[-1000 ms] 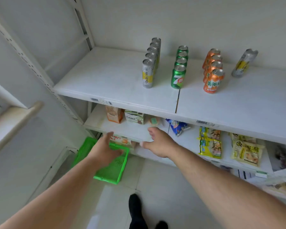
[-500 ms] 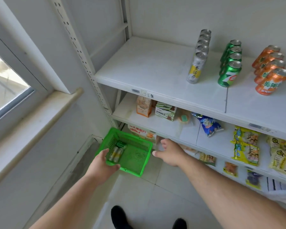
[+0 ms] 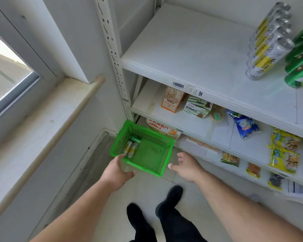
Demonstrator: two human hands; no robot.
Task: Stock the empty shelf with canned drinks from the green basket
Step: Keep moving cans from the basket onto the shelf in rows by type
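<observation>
The green basket (image 3: 164, 154) sits on the floor by the shelf's left post. Inside lie two silver-and-yellow cans (image 3: 130, 149) and one green can (image 3: 135, 139). My left hand (image 3: 116, 172) reaches over the basket's near rim, fingers relaxed, holding nothing. My right hand (image 3: 186, 165) hovers just right of the basket with fingers spread and empty. On the white top shelf (image 3: 191, 49) stand a row of silver-and-yellow cans (image 3: 268, 44) and a row of green cans (image 3: 301, 62) at the right.
Lower shelves hold snack packs: an orange box (image 3: 171, 100), a blue bag (image 3: 245, 125), yellow packets (image 3: 283, 151). A window sill (image 3: 51, 119) juts out at left. The shelf's perforated post (image 3: 115, 63) stands above the basket. My black shoes (image 3: 168, 203) stand on the floor tiles.
The view has swung down and left toward the basket. Both hands dropped lower; my left hand reached the basket's near rim, my right hand came beside its right edge.
</observation>
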